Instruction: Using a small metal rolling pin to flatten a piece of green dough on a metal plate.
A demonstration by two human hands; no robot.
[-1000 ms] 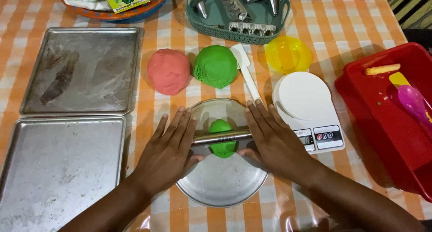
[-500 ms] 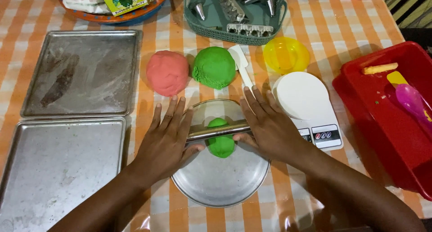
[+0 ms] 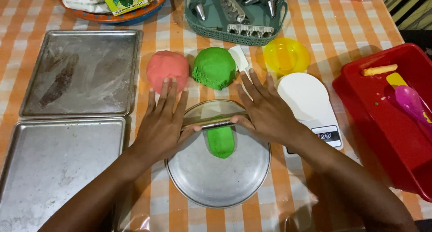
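A small piece of green dough [image 3: 221,142] lies flattened into a long oval on a round metal plate [image 3: 218,178]. Across its far end rests a thin metal rolling pin [image 3: 217,124]. My left hand [image 3: 163,122] lies flat on the pin's left end, fingers stretched toward a pink dough ball [image 3: 167,69]. My right hand [image 3: 265,110] presses flat on the pin's right end, fingers pointing at a big green dough ball [image 3: 214,68]. Both palms cover the pin's ends.
Two metal baking trays [image 3: 81,72] [image 3: 54,164] lie at the left. A white kitchen scale [image 3: 310,101] and a yellow bowl [image 3: 286,55] sit to the right, with a white spatula [image 3: 240,61] by the green ball. A red tub [image 3: 387,119] holds utensils. A teal basket [image 3: 234,11] stands behind.
Both hands have pushed the pin away from me, up the plate. The green piece has stretched from a small lump into a longer flat oval.
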